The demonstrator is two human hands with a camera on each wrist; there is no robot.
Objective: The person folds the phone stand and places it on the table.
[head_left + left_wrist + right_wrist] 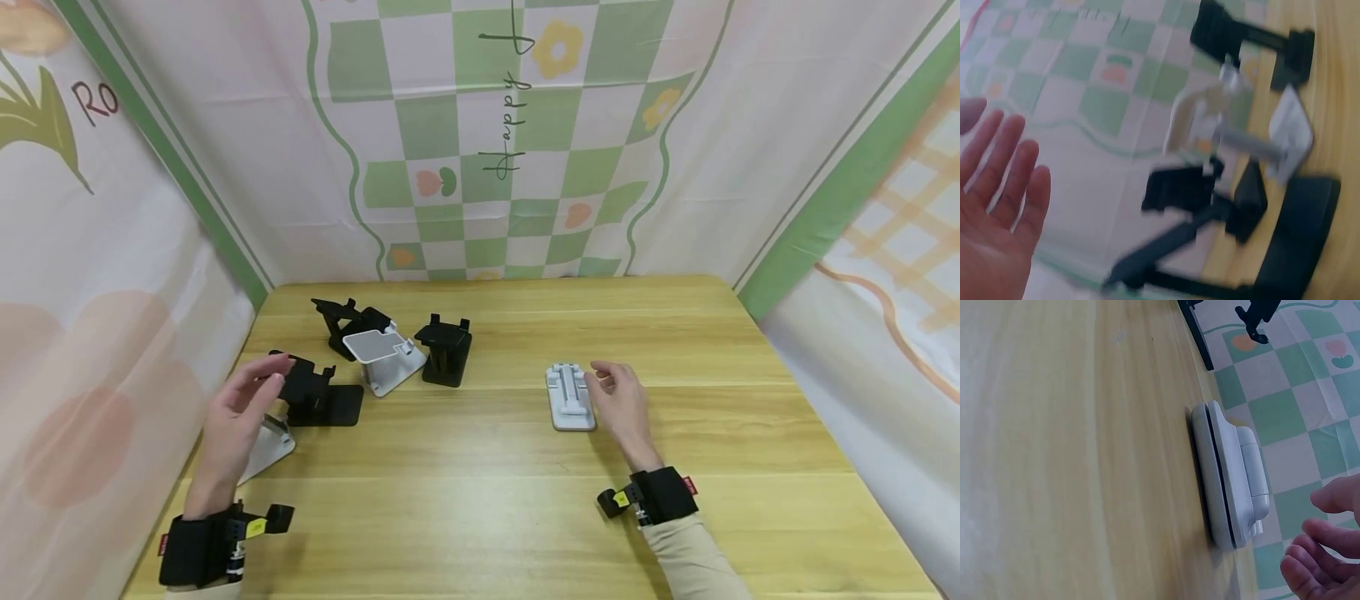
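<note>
A folded white phone stand (572,400) lies flat on the table, seen edge-on in the right wrist view. Just right of it is my right hand (621,408), its loosely bent fingers holding nothing. On the left, my empty left hand (231,425) is raised over a group of unfolded stands, fingers relaxed. Nearest to it are a black phone stand (333,406) and a white stand (268,450), partly hidden by the hand. Behind these stand an upright white stand (386,367), another black stand (336,313) at the back, and a third black one (444,337).
The wooden table (465,517) ends at a printed cloth backdrop (487,167), with cloth walls on both sides. Each wrist wears a black strap, such as the right strap (663,494), with a small camera sticking out inward.
</note>
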